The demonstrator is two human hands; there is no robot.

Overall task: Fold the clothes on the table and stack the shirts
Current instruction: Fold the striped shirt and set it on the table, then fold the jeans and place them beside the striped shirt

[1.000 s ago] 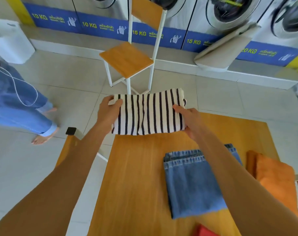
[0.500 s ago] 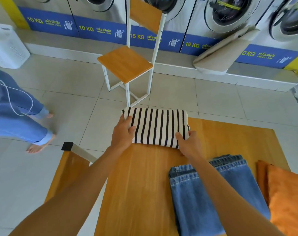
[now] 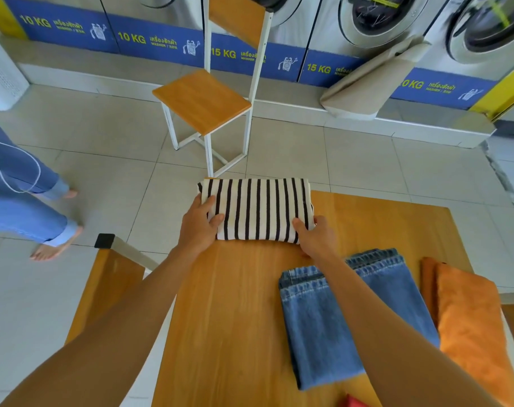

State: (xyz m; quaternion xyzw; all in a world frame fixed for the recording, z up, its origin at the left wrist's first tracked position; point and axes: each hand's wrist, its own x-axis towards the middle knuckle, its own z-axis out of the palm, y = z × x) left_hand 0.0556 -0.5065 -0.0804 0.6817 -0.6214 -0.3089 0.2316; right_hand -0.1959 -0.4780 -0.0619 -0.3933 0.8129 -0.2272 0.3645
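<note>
A: Laundromat floor tiled, front-load washers [image 3: 364,22] lined along the back wall, wooden chair [image 3: 203,98] parked ahead. What is carried on the wooden bench [image 3: 235,318]?

B: Folded striped shirt [image 3: 257,210] is laid at the far left corner of the bench, its far edge hanging slightly past the bench edge. Folded jeans [image 3: 352,318] are placed nearer, to the right; an orange cloth [image 3: 470,333] is set just beside them at the right edge. A red scrap [image 3: 354,402] is seen at the bottom edge.

A: Hands?

B: Left hand [image 3: 198,227] is curled onto the shirt's near left corner, thumb on top, fingers spread over the fabric. Right hand [image 3: 316,237] is pinched on the near right corner, thumb over the cloth. Shirt is gripped by both while flat on the bench.

A: Anything else?

B: Bystander's denim legs [image 3: 18,201] and bare feet are seen at left; white basket [image 3: 0,74] in the far left corner.
</note>
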